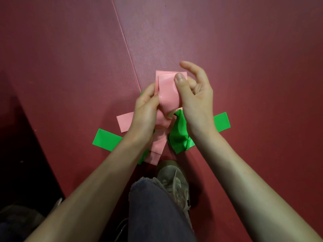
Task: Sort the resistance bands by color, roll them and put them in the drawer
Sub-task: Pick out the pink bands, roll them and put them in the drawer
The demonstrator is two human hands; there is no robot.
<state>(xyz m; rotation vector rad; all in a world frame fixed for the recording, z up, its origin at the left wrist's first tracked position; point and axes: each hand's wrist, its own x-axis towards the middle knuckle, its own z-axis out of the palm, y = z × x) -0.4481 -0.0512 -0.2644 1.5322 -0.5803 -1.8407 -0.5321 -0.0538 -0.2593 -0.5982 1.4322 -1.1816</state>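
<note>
A pink resistance band is held up between both hands in the middle of the view, its upper part folded over. My left hand grips its left edge with curled fingers. My right hand pinches its right side, thumb on top; the index finger sticks out above. The band's tail hangs down to the floor. Another pink band lies flat left of my left hand. Green bands lie beneath: one flat end at the left, a crumpled part in the middle, one flat end at the right.
The floor is dark red mat with a seam running diagonally from the top toward the bands. My knee in blue jeans and a grey laced shoe sit just below the bands. A dark area fills the lower left.
</note>
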